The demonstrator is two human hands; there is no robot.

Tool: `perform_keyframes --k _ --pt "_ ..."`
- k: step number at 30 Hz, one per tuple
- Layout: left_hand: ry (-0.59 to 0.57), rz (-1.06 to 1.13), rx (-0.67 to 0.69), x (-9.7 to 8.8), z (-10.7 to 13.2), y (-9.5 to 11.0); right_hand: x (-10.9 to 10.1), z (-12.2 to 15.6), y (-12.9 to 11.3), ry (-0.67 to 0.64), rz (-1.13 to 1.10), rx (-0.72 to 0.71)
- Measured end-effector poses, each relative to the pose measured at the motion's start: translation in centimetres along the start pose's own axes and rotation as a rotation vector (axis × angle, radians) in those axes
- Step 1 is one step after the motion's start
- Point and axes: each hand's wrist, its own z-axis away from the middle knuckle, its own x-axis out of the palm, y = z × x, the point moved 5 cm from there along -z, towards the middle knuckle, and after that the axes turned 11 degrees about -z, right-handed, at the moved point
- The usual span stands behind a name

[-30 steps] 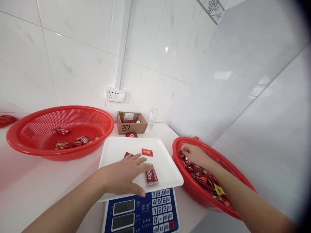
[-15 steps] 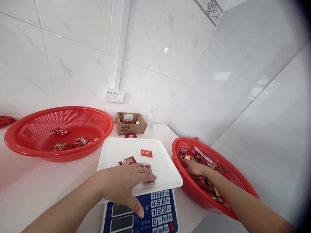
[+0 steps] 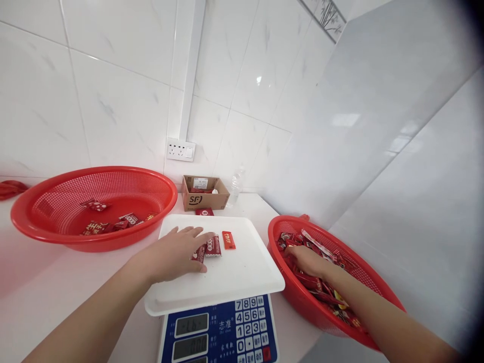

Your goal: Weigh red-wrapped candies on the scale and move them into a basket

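My left hand [image 3: 172, 254] lies flat with fingers spread on the white scale tray [image 3: 234, 280], touching a red candy packet [image 3: 199, 253]. Two more red packets, one [image 3: 214, 246] and another [image 3: 228, 240], lie just right of its fingertips. My right hand [image 3: 308, 259] reaches down into the small red basket [image 3: 361, 287] full of red candy packets [image 3: 321, 287]; its fingers curl among them and are partly hidden. The blue scale [image 3: 223, 333] with keypad and displays sits under the tray.
A large red basket [image 3: 94, 204] with a few red packets stands at the left. A small cardboard box [image 3: 204, 192], a loose red packet [image 3: 204, 212] and a clear bottle [image 3: 236, 184] are at the back by the tiled wall. A wall socket [image 3: 180, 149] is above.
My left hand slid back and left across the tray, and the packets now lie gathered nearer its far side. My right hand stayed low in the small basket.
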Motion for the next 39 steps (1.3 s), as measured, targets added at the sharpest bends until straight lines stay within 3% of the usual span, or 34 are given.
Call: perform_keyframes --k 6,9,12,16,19,23,28,31,35,37,39 --pt "0.007 0.003 -0.026 -0.3 0.2 -0.3 -4.3 -0.4 -1.5 0.101 0.075 0.031" --pt "-0.011 -0.006 -0.040 -0.2 0.2 -0.2 -6.4 0.0 -4.0 0.189 0.056 -0.006" --pt "0.004 -0.034 -0.038 -0.2 0.2 -0.2 -7.1 1.0 -7.4 0.189 -0.046 -0.092" --pt "0.036 -0.070 -0.038 -0.1 -0.1 -0.3 -5.1 2.5 -12.2 0.047 -0.270 -0.211" --pt "0.060 -0.103 -0.057 -0.1 -0.3 -0.4 -2.5 3.2 -15.0 -0.045 -0.183 -0.284" --pt "0.089 -0.121 -0.046 0.0 -0.6 -0.3 2.0 2.9 -17.9 -0.278 -0.145 -0.371" --pt "0.111 -0.115 -0.024 -0.2 -0.5 0.1 5.3 2.2 -20.5 -0.368 -0.108 -0.491" --pt "0.120 -0.108 -0.018 -0.3 -0.5 0.0 5.6 2.7 -21.3 -0.396 -0.117 -0.545" --pt "0.120 -0.100 -0.018 -0.1 -0.7 -0.5 4.2 4.0 -20.5 -0.423 -0.158 -0.550" --pt "0.115 -0.084 -0.019 0.2 -0.8 -0.7 2.6 4.0 -18.7 -0.347 -0.180 -0.495" --pt "0.110 -0.067 -0.022 0.4 -0.9 -0.9 0.5 3.2 -15.7 -0.177 -0.189 -0.386"
